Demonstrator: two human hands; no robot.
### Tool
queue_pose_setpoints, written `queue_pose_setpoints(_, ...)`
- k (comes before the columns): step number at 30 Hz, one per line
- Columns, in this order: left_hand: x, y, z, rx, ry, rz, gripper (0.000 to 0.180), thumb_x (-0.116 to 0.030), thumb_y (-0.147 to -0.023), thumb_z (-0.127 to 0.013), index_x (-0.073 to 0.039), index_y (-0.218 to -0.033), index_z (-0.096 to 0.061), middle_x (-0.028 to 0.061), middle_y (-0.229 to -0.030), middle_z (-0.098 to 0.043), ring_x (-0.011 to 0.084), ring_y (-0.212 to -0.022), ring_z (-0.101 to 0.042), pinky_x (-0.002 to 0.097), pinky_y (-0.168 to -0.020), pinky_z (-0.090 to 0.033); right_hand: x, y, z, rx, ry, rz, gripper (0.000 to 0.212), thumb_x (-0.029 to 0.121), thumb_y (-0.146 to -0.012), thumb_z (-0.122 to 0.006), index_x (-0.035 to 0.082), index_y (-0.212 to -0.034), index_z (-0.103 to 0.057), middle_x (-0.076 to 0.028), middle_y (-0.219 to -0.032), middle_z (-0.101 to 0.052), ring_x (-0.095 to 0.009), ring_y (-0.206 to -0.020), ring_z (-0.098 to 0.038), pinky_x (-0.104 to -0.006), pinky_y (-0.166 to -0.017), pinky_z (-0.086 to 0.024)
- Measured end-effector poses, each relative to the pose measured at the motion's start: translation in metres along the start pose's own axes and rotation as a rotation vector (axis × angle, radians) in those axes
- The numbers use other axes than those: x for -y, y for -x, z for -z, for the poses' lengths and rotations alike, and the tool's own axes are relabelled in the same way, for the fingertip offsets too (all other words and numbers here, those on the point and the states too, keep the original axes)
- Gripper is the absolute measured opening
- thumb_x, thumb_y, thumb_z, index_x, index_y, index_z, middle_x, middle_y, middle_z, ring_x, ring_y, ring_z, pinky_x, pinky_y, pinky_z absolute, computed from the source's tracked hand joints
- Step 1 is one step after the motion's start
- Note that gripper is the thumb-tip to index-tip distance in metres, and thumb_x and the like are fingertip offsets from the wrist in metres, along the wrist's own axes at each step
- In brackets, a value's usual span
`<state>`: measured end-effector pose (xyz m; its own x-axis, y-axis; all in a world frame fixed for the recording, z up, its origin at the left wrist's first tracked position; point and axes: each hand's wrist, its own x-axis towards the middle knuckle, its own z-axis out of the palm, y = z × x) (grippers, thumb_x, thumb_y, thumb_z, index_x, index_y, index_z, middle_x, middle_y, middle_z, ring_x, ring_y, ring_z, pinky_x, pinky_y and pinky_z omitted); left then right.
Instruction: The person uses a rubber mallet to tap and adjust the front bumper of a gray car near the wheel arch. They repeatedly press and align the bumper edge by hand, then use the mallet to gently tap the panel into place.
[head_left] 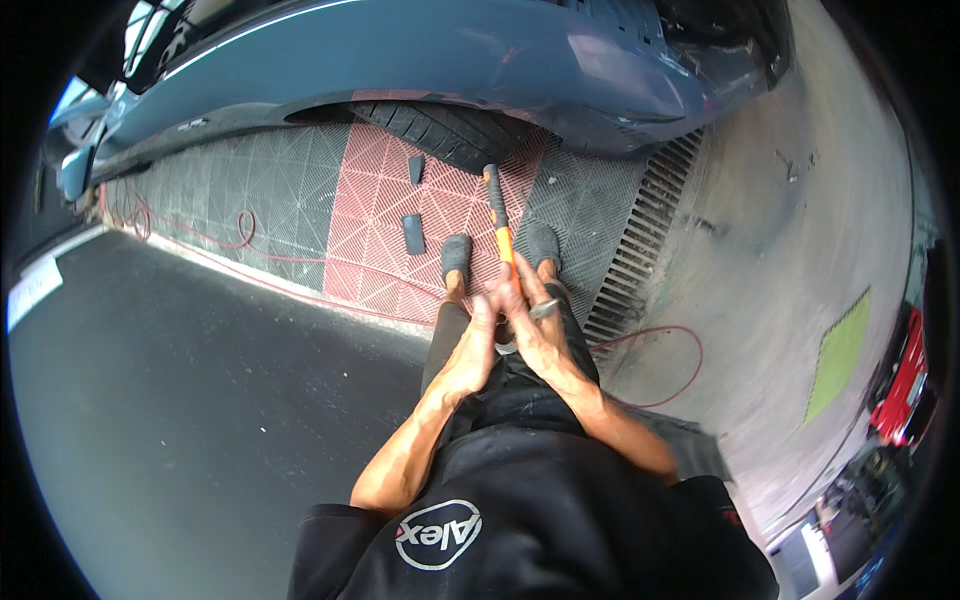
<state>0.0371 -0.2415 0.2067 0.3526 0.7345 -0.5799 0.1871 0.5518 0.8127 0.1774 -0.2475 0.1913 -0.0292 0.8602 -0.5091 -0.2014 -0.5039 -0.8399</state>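
A long tool with an orange shaft and a black grip (496,205), which looks like a hammer, points away from me over the floor mat. My right hand (535,335) is around its near end, and a rounded silver metal part (545,309) shows beside the fingers. Just to the left is my left hand (477,348), its fingers stretched and close together, palm turned toward the right hand. Whether it touches the tool is hard to see. Both hands are in front of my thighs, above my shoes.
A blue-grey car (420,60) with a turned front tyre (440,130) stands ahead. Two small dark flat objects, one a black rectangle (413,234), lie on the red tiles (365,215). A red hose (290,259) runs along the floor. A drain grate (650,225) is right.
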Motion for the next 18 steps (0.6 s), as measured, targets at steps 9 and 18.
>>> queue_pose_setpoints(9,0.000,-0.164,0.137,-0.276,0.685,-0.074,0.087,-0.066,-0.107,-0.024,0.008,-0.152,-0.038,0.0229,-0.145,-0.054,0.0346,-0.131,-0.056,0.0452,-0.116,-0.041,-0.038,0.002,-0.058,-0.405,-0.260,0.140,0.053,0.018,-0.106,-0.060,0.002,-0.154,-0.046,-0.003,-0.096,-0.061,-0.003,-0.059,-0.048,-0.0178,-0.054,-0.040)
queue_pose_setpoints(18,0.005,-0.306,0.152,-0.286,1.108,-0.267,0.109,-0.082,-0.097,-0.015,0.008,-0.159,-0.021,0.0291,-0.163,-0.026,0.0457,-0.144,-0.040,0.0603,-0.122,-0.031,-0.071,-0.035,-0.072,-0.498,-0.277,0.233,0.043,0.018,-0.107,-0.059,-0.001,-0.146,-0.057,-0.002,-0.089,-0.062,-0.001,-0.060,-0.045,-0.0188,-0.052,-0.038)
